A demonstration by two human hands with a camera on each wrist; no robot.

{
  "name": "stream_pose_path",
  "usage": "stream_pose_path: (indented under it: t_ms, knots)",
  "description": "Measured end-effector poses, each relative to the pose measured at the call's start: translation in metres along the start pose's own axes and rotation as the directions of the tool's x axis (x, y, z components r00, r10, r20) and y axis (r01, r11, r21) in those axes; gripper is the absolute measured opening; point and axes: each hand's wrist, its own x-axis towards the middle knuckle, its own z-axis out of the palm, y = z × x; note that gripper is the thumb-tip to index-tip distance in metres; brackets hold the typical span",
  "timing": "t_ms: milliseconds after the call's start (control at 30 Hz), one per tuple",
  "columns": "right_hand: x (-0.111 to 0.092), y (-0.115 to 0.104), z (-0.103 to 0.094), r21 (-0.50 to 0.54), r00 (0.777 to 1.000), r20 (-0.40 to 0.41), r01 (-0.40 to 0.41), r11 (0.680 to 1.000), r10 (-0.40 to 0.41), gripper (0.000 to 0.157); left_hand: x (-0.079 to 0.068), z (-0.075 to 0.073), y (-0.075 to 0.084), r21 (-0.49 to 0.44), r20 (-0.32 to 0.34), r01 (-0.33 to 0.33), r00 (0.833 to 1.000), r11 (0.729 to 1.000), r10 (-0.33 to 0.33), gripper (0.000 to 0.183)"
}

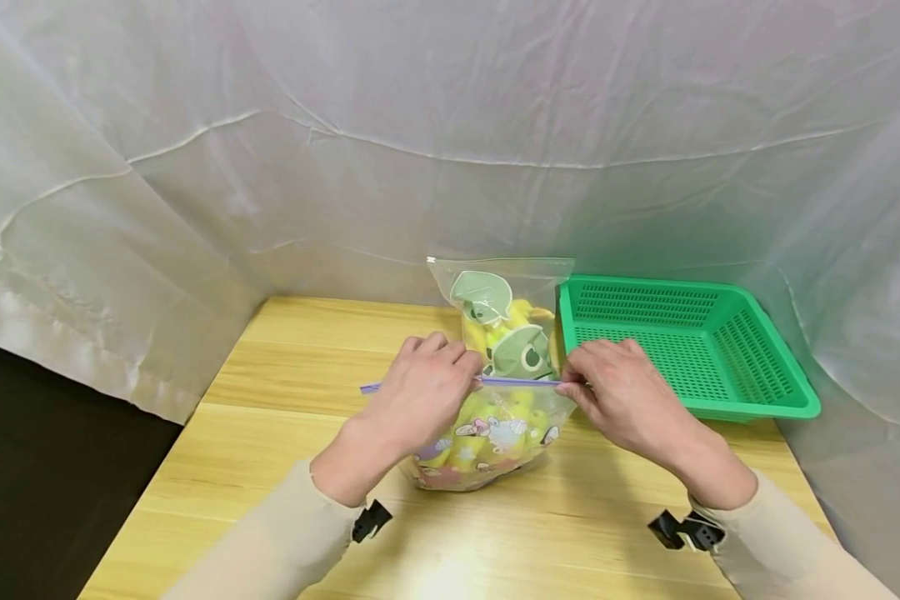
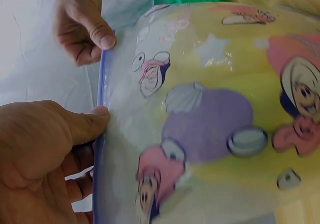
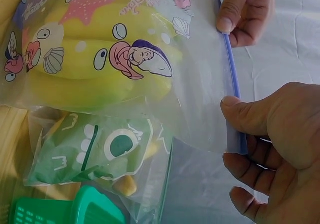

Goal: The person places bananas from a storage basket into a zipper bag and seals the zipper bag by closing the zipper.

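Note:
A clear zip bag (image 1: 498, 437) with cartoon prints and a purple zip strip (image 1: 517, 382) stands on the table, filled with yellow, banana-like things (image 3: 100, 49). My left hand (image 1: 429, 385) pinches the strip left of its middle; a short end of it sticks out past the hand. At the right end of the strip, my right hand (image 1: 624, 398) pinches it between thumb and index finger. In the right wrist view the thumb (image 3: 245, 115) lies on the near face of the strip, the other fingers behind it. Both hands are over the upper edge of the bag.
Behind it stands a second clear zip bag (image 1: 521, 271) with green cartoon prints and yellow things inside. A green perforated plastic basket (image 1: 776, 333) sits at the right back of the wooden table (image 1: 300, 358). A pale cloth (image 1: 450, 92) hangs around the back and sides.

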Motion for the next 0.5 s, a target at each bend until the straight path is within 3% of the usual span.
stream_pose_path:
  t_ms: [500]
  knots:
    - [-0.003,0.004,-0.002,0.0,1.0,-0.008,-0.005,1.0,0.005,0.019,-0.03,-0.008,-0.032,-0.01,-0.035,0.075,0.997,0.997,-0.076,0.009]
